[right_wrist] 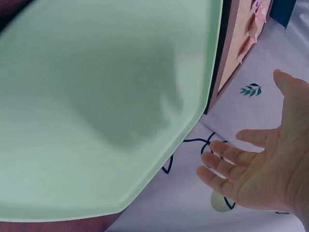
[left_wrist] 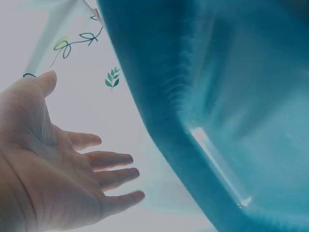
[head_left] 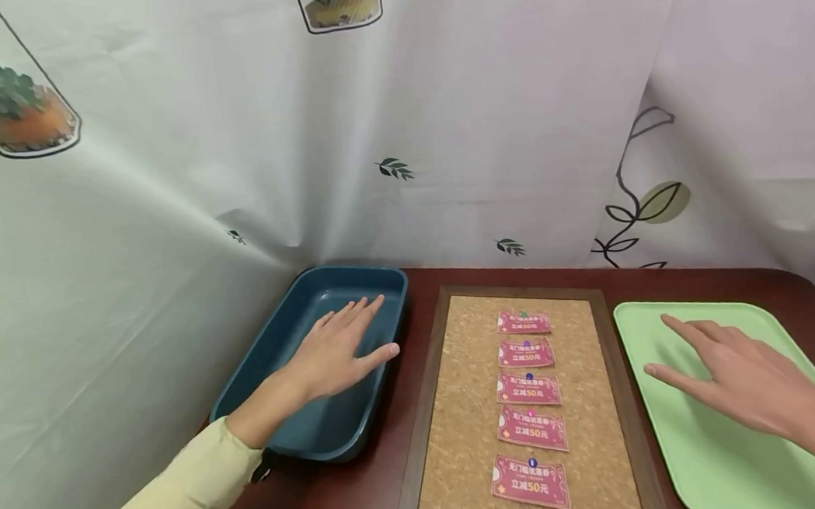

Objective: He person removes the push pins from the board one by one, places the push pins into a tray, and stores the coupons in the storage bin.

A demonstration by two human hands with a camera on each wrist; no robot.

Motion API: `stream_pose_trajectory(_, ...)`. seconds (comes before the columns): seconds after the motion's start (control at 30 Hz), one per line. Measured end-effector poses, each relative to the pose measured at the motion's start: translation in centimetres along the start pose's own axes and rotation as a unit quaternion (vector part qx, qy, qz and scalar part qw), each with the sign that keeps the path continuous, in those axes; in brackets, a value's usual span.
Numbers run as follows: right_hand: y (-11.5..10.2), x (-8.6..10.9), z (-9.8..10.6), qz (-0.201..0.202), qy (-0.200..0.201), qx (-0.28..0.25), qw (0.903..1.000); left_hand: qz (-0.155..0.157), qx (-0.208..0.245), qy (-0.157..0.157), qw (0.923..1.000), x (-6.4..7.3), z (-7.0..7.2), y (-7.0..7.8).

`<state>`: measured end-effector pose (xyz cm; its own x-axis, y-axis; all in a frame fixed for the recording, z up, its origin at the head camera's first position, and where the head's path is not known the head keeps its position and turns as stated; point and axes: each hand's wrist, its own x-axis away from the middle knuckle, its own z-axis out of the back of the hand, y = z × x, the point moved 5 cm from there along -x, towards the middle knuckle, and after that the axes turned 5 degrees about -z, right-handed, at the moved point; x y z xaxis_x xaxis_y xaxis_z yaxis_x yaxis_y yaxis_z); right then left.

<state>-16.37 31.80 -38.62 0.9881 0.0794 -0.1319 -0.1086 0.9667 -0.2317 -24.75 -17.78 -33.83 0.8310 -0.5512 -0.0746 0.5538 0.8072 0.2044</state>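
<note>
My left hand (head_left: 336, 352) hovers over the dark blue tray (head_left: 247, 389), fingers straight and thumb spread, holding nothing. Over the light green tray (head_left: 707, 454) my right hand (head_left: 751, 377) is held palm down with its fingers extended, also holding nothing. Between the trays lies a framed cork board (head_left: 459, 407). Several pink coupons, among them the nearest coupon (head_left: 530, 484) and the farthest coupon (head_left: 524, 322), run down it in a column, each with a small coloured pin at its top. Both wrist views show the hands with bare palms and loosely spread fingers.
A dark red-brown table (head_left: 310, 498) carries both trays and the board. Behind and to the left hangs a pale curtain (head_left: 484, 125) printed with plants, reaching the table's back edge. The blue tray has high walls; the green tray has a low rim.
</note>
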Motion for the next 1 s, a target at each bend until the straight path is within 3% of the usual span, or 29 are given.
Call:
stream_pose_trajectory(0.2,-1.8,-1.5,0.1,0.012,0.002,-0.006,0.9999,-0.022,0.003,0.022,0.9995,-1.9,0.9,1.2)
stream_pose_trajectory(0.43,-4.0,-3.4,0.2,0.029,0.016,-0.008,0.9994,-0.05,0.01,0.04,0.9979,-4.8,0.7,3.6)
stream_pose_trajectory(0.73,-6.5,-6.4,-0.9,0.042,0.032,-0.016,0.9985,-0.037,0.029,0.013,0.9988,-8.5,-0.1,5.9)
stream_pose_trajectory(1.0,-7.5,-8.2,-1.8,0.034,0.029,-0.086,0.9953,-0.048,0.08,0.007,0.9956,-10.9,-1.2,7.0)
